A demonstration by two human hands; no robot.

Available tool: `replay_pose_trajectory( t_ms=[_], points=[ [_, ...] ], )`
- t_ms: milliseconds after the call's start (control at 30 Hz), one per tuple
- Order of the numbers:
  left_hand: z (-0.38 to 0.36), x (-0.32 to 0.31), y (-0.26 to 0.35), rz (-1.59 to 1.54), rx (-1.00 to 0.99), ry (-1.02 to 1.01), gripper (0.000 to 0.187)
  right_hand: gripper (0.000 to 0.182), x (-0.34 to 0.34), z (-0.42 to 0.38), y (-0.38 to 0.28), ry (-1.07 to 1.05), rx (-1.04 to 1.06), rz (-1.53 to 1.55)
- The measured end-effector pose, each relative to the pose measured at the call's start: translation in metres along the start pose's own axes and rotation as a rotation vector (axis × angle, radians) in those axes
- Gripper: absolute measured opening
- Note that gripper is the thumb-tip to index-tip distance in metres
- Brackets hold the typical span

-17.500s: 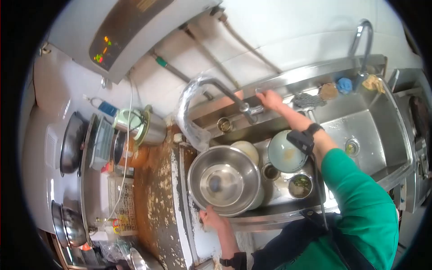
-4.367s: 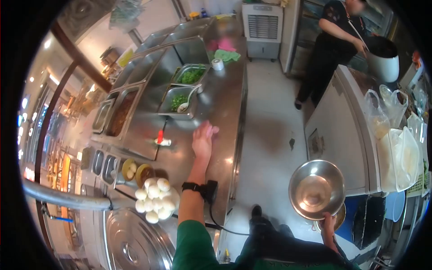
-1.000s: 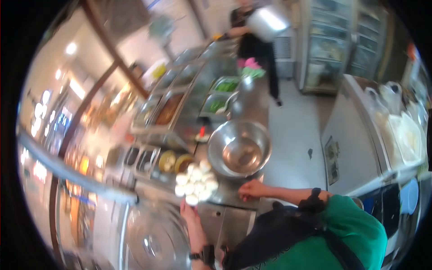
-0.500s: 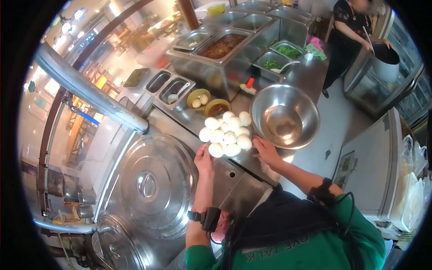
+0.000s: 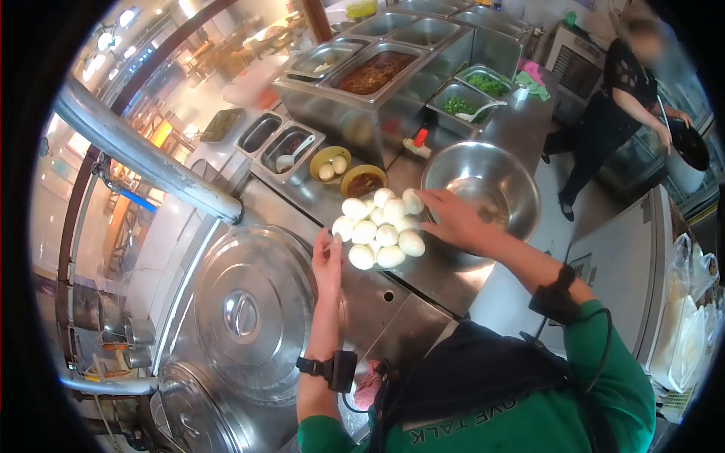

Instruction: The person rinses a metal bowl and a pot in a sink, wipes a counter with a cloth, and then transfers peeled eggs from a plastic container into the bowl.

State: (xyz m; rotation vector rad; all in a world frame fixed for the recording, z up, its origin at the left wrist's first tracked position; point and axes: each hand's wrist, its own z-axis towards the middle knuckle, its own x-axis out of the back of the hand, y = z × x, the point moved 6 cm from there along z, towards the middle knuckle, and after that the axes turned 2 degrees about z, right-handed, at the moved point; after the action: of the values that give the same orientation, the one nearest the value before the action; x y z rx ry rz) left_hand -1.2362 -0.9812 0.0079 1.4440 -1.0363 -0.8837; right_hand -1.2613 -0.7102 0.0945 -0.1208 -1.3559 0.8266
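A heap of peeled white eggs [image 5: 386, 233] sits on the steel counter; whatever holds them underneath is mostly hidden. My left hand [image 5: 327, 263] is at the heap's left side, fingers apart and raised beside the nearest eggs. From the right, my right hand [image 5: 458, 220] reaches over the near rim of a large steel bowl [image 5: 524, 181]. Its fingers are spread, with the tips at the eggs on the heap's right edge. Just behind the heap stand a yellow bowl of brown sauce [image 5: 364, 181] and another yellow bowl [image 5: 317, 167] with eggs.
A big lidded pot [image 5: 257, 309] is at the left under a thick metal pipe [image 5: 147, 155]. Food wells [image 5: 377, 72] and trays of chopped greens [image 5: 458, 107] line the back. At the right, a person [image 5: 615, 106] holds a white pot [image 5: 683, 170] near a white cabinet [image 5: 615, 249].
My right hand has moved up and forward from the heap's lower right to the eggs' right edge. My left hand has shifted slightly left. The other person has stepped to the right.
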Motion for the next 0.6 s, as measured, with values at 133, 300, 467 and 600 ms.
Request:
replay_pose_trajectory(
  t_ms=[133,300,467,600],
  points=[
    [0.018,-0.011,0.017,0.365,-0.31,-0.109,0.051,0.065,-0.018,0.025,-0.002,-0.102,0.177,-0.075],
    [0.019,-0.022,0.032,0.551,-0.415,-0.142,0.044,0.07,-0.032,0.04,0.01,-0.281,0.126,-0.03],
    [0.028,-0.011,0.014,0.141,-0.092,-0.108,0.038,0.066,-0.028,0.05,0.016,-0.355,0.103,0.012],
    [0.036,0.007,0.003,-0.283,0.157,-0.004,0.035,0.063,-0.02,0.055,0.024,-0.37,-0.064,0.06]
  ],
)
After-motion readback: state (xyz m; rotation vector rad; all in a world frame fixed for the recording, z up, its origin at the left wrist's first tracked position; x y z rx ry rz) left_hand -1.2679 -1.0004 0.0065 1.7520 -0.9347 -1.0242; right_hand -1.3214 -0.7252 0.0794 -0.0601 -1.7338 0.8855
